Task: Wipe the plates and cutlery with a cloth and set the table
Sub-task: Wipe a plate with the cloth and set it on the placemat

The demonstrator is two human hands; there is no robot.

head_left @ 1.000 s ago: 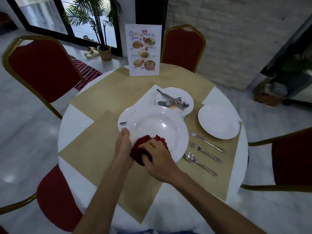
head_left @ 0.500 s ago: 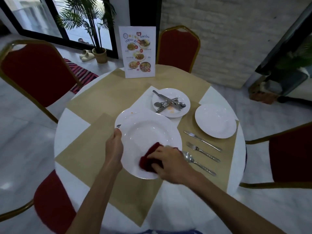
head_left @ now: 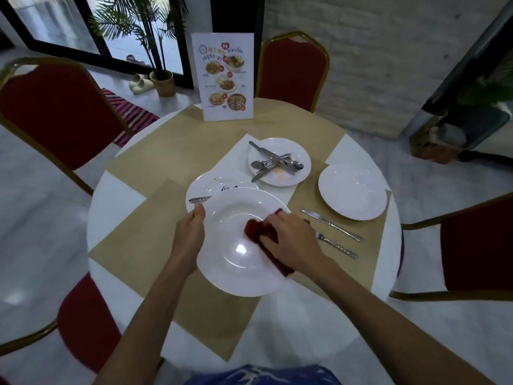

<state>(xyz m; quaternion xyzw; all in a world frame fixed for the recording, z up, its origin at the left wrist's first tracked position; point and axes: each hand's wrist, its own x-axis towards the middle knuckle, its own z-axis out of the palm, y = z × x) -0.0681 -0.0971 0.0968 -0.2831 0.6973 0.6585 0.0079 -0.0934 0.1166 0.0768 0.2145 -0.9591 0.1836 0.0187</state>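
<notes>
My left hand grips the left rim of a large white plate, held tilted above the table. My right hand presses a dark red cloth onto the plate's right side. Behind it lies another white plate with a utensil on it, mostly hidden. A small plate further back carries a pile of cutlery. On the right a clean plate sits on a mat, with a knife and a fork beside it.
The round white table is covered with tan paper mats. A standing menu card is at the far edge. Red chairs with gold frames surround the table. A potted plant stands by the window.
The plate has been lifted and turned, uncovering the plate beneath. My right hand with the cloth has moved from the plate's near edge to its right side, now covering the spoon.
</notes>
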